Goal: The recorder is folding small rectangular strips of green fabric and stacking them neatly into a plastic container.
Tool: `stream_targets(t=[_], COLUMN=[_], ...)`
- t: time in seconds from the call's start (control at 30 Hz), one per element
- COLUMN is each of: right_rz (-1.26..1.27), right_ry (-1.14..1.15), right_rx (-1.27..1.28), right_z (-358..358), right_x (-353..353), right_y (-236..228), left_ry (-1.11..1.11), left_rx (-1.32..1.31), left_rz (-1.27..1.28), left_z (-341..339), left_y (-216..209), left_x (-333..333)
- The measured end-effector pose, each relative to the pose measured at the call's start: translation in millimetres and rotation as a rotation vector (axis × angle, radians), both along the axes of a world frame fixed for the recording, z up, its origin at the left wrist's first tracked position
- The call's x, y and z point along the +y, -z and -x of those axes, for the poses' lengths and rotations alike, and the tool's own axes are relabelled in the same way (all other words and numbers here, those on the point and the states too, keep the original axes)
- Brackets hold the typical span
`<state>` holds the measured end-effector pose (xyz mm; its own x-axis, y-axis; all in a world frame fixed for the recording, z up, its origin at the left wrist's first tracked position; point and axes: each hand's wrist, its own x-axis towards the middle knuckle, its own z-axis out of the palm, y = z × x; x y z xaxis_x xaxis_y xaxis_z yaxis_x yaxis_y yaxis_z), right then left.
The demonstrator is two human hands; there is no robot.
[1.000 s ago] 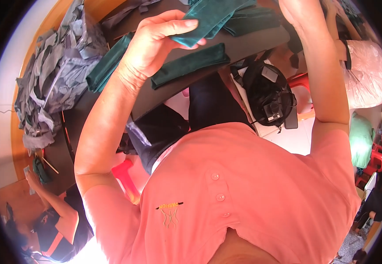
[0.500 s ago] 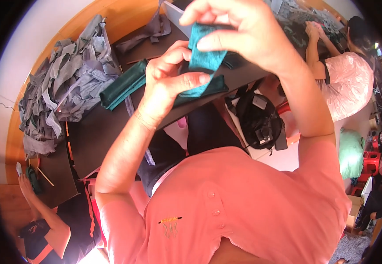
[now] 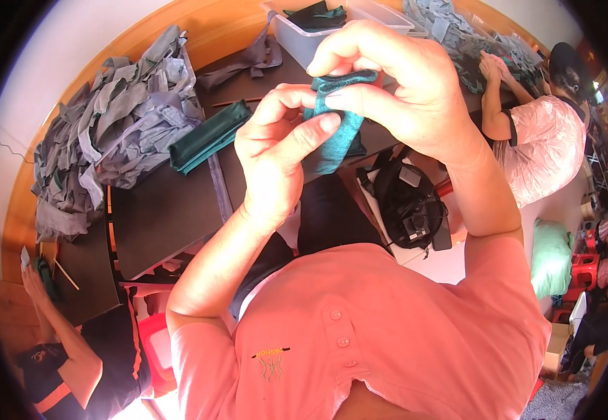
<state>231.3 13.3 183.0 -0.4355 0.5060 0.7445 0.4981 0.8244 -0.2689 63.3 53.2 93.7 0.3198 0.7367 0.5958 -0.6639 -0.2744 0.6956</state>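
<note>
A teal velvet-like fabric strip [image 3: 342, 140] is held up in front of my chest, above the table's near edge. Its top is folded over into a loop, and the lower end hangs down. My right hand [image 3: 412, 94] pinches the folded top between thumb and fingers. On the strip's left side, my left hand [image 3: 276, 143] grips it with the thumb pressed on the front face; its fingertips are partly hidden behind the cloth. A folded dark green fabric bundle [image 3: 209, 138] lies on the table, left of my left hand.
A large heap of grey fabric strips [image 3: 118, 115] covers the left of the dark table [image 3: 167, 217]. A clear plastic bin [image 3: 302, 43] with dark green cloth stands behind. A black bag [image 3: 410, 199] sits below the table edge. Co-workers [image 3: 542, 140] are at right and lower left.
The strip's top, flatter before, is now folded into a loop. My right hand has moved down and slightly right. The view has shifted, bringing more of the plastic bin into sight.
</note>
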Motion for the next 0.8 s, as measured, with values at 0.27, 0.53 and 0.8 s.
stream_targets(t=[0.27, 0.53, 0.8], right_rz=[0.093, 0.452, 0.650], right_ry=[-0.001, 0.321, 0.397], right_rx=[0.094, 0.434, 0.674], right_z=[-1, -10, -56], right_x=[-4, 12, 38], right_y=[14, 13, 51], left_ry=[-0.033, 0.125, 0.324], left_rx=[0.036, 0.381, 0.395], left_rz=[-0.071, 0.346, 0.555], left_z=[5, 18, 47], left_y=[7, 31, 54], left_x=[-3, 6, 38])
